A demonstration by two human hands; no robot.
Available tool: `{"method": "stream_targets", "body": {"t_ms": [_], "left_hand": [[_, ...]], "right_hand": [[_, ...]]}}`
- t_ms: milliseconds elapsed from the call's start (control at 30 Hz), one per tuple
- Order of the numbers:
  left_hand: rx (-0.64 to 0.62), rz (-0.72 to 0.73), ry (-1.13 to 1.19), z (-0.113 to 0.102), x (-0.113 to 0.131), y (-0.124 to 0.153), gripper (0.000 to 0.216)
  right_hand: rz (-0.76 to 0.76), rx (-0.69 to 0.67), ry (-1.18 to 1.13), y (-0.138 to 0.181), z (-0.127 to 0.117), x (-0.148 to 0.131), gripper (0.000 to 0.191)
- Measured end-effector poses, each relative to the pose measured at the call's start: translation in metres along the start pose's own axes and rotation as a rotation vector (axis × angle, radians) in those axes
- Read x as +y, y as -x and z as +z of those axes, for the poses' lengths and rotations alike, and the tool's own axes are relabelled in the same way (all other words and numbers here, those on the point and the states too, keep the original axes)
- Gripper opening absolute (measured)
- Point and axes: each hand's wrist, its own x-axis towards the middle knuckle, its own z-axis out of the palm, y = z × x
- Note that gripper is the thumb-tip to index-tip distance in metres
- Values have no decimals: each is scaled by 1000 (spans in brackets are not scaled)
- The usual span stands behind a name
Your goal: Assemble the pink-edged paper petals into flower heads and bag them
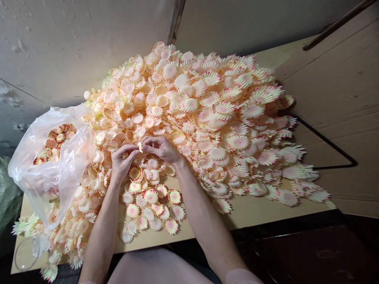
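Observation:
Over a big heap of cream, pink-tipped flower petal discs (189, 105), my two hands meet. Between their fingertips is a small petal disc (140, 147), seen nearly edge-on. My left hand (121, 157) pinches it from the left with thumb and forefinger. From the other side, my right hand (163, 149) has its fingers closed on the same piece. Just below, between my forearms, a smaller group of loose petal discs (151, 196) lies spread on the table. Whether the held piece is a single layer or a stack, I cannot tell.
A clear plastic bag (74, 165) at the left holds several small curled flower pieces (60, 137). A round transparent dish (26, 254) lies at the table's (251, 215) near left corner. Cardboard (334, 118) stands on the right, a wall (89, 39) behind.

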Motion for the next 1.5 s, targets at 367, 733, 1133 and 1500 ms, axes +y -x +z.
{"method": "stream_targets", "body": {"t_ms": [367, 733, 1133, 1500], "left_hand": [[-3, -26, 5, 0, 0, 1, 18], [-7, -31, 22, 0, 3, 1, 16], [-6, -49, 2, 1, 8, 2, 20], [-26, -51, 35, -2, 1, 2, 23]], "right_hand": [[37, -33, -18, 1, 0, 1, 20], [60, -38, -10, 2, 1, -4, 23], [68, -138, -10, 2, -1, -7, 19], [127, -73, -24, 3, -1, -4, 20]]}}
